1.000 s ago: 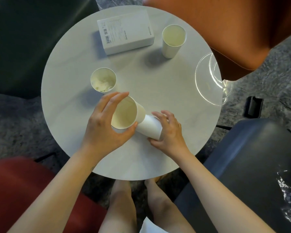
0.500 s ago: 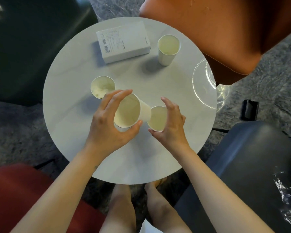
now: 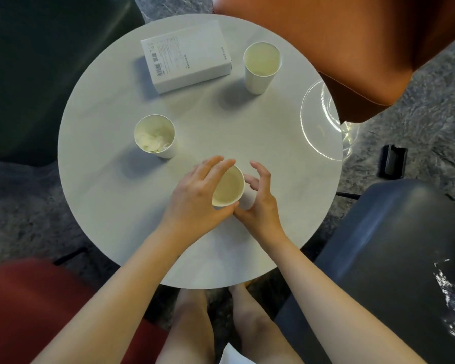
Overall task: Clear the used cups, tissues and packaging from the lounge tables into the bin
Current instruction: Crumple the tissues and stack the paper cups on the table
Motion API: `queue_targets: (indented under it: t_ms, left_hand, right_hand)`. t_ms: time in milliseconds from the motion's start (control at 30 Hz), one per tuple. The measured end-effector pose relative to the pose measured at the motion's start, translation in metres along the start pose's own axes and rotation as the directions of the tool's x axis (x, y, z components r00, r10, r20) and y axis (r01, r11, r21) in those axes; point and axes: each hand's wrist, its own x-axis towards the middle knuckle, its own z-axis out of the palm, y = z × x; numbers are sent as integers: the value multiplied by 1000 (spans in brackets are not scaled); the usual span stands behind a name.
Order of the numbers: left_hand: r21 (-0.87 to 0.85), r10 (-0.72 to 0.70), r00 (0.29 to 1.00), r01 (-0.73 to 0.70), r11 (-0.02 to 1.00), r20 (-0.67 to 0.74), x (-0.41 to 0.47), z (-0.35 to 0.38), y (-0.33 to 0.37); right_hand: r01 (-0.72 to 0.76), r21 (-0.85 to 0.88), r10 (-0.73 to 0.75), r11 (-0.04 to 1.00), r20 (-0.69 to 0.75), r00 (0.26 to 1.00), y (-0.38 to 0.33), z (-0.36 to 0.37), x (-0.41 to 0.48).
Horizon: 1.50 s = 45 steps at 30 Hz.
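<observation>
On the left of the round table (image 3: 247,127), a tissue-filled paper cup (image 3: 155,136) and a white carton (image 3: 185,55) are left untouched. Near the front edge, the inner cup (image 3: 227,186), pinched at its rim by the left hand (image 3: 195,198), is now pushed into the outer cup (image 3: 247,199) cradled in the curled right hand (image 3: 260,206), where moments earlier they were held apart. Farther right, one empty cup (image 3: 262,65) remains to be stacked.

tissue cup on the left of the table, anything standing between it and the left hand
Nothing visible. Only bare table lies between the tissue cup and the left hand, which grips a tilted cup; the box and the far cup stand well off that line.
</observation>
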Motion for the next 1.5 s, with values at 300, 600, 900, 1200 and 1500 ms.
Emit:
queue_targets:
  t_ms: [300, 600, 900, 1200, 1500]
  left_hand:
    - [53, -83, 995, 80, 995, 62, 13, 11, -20]
    - [151, -67, 997, 60, 987, 39, 74, 12, -23]
    - [109, -52, 998, 55, 993, -31, 107, 10, -33]
    - [48, 40, 991, -34, 998, -129, 93, -18, -40]
    - [115, -259, 961, 269, 956, -97, 50, -50, -95]
  right_hand:
    - [46, -149, -52, 988, -37, 998, -5, -28, 27]
    - [95, -427, -249, 899, -320, 914, -51, -47, 167]
    - [50, -435, -214, 899, -338, 917, -47, -38, 213]
    - [223, -222, -303, 949, -455, 837, -91, -50, 152]
    - [284, -268, -347, 921, -224, 911, -88, -1, 99]
